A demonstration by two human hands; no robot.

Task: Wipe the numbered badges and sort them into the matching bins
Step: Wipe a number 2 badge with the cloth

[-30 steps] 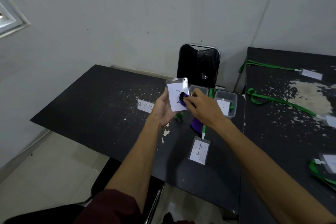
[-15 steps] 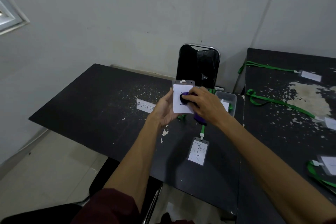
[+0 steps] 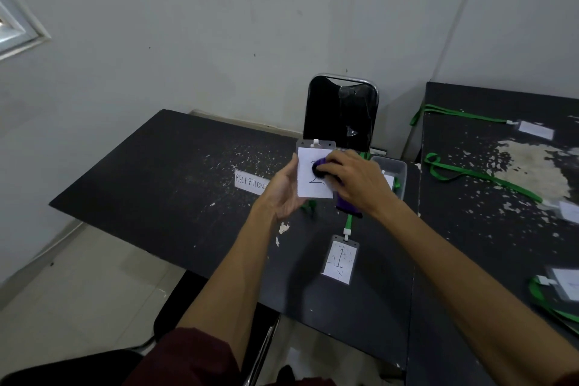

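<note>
My left hand holds a white badge marked 2 upright by its left edge, above the black table. My right hand grips a purple cloth and presses it against the badge's face, covering part of the numeral. A green lanyard dangles below the badge. Another badge marked 1 lies flat on the table nearer to me. A clear bin with a paper label sits behind my right hand, partly hidden.
A "RECEPTION" paper label lies on the table to the left. A black chair stands against the wall behind. The right-hand table carries several more badges with green lanyards. A chair sits below, near my lap.
The badge has tilted more upright and shifted slightly right. My right hand with the cloth has moved over the badge's face.
</note>
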